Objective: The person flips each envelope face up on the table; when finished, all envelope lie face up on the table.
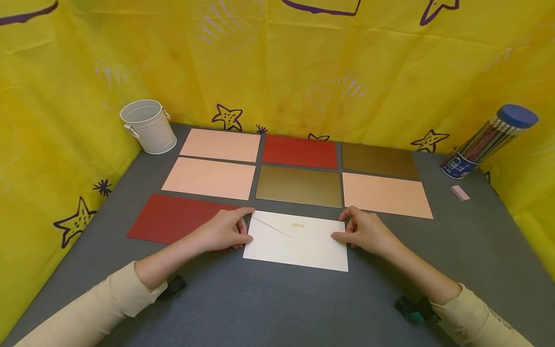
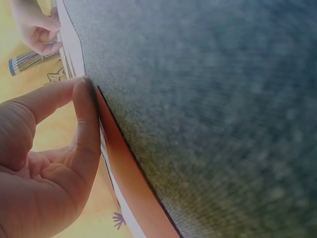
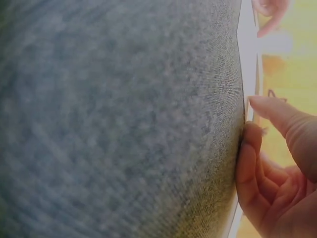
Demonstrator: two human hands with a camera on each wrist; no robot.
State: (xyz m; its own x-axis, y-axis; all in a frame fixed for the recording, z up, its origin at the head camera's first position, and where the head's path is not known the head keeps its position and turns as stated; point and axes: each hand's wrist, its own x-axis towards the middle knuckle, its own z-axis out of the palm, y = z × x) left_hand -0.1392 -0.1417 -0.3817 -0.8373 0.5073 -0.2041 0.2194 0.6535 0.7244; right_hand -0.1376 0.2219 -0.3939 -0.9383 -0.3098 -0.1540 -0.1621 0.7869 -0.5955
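In the middle of the grey table, a white envelope (image 1: pixel 299 253) with small gold print and a slanting flap line lies between the two hands. My left hand (image 1: pixel 221 230) pinches its left edge, thumb at the near side and forefinger at the upper corner. My right hand (image 1: pixel 368 233) holds the opposite edge, thumb on top and the other fingers curled beneath. Under the left wrist, partly hidden, lies a dark red paper rectangle (image 1: pixel 173 217); its edge also shows as a red strip (image 2: pixel 131 173) in the left wrist view.
Behind are two rows of paper rectangles: pink (image 1: pixel 218 144), red (image 1: pixel 299 152) and gold (image 1: pixel 299 185) among them. A white pail (image 1: pixel 149 127) stands back left. At right are a pencil tub (image 1: pixel 461 164) and a pink eraser (image 1: pixel 459 193). Yellow cloth (image 1: pixel 269 62) walls the table.
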